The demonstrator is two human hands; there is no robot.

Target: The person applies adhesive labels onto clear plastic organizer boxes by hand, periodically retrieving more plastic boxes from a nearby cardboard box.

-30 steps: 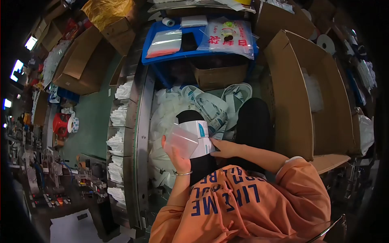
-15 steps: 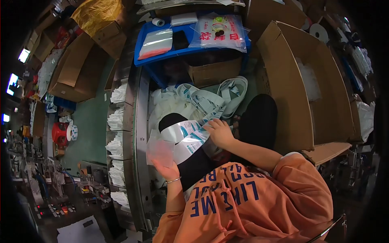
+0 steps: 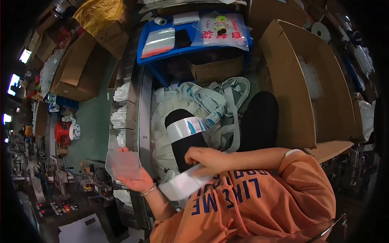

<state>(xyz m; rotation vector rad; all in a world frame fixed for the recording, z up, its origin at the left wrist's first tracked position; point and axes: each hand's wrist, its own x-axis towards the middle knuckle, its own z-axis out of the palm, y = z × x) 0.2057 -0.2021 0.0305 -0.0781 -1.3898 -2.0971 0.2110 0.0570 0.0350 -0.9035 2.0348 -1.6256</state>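
My left hand [image 3: 139, 181] holds a translucent plastic box [image 3: 123, 165] against its palm and fingers, beside the metal rack. My right hand [image 3: 207, 160] is closed, pinching a white strip [image 3: 184, 183] that hangs blurred in front of the orange hoodie. A band of labels with blue-green print [image 3: 190, 126] lies across my dark-clothed knee. More of this label band [image 3: 216, 106] is looped in a loose heap beyond the knee.
Slots of the metal rack at left hold stacks of white packets [image 3: 118, 118]. A blue table [image 3: 178, 52] ahead carries plastic bags and a tape roll. An open cardboard box [image 3: 289, 85] stands at right. Whitish crumpled material [image 3: 162, 117] lies by my knee.
My left hand has moved left with the plastic box, out over the rack. My right hand has come down toward my body, and a white strip now trails from it.
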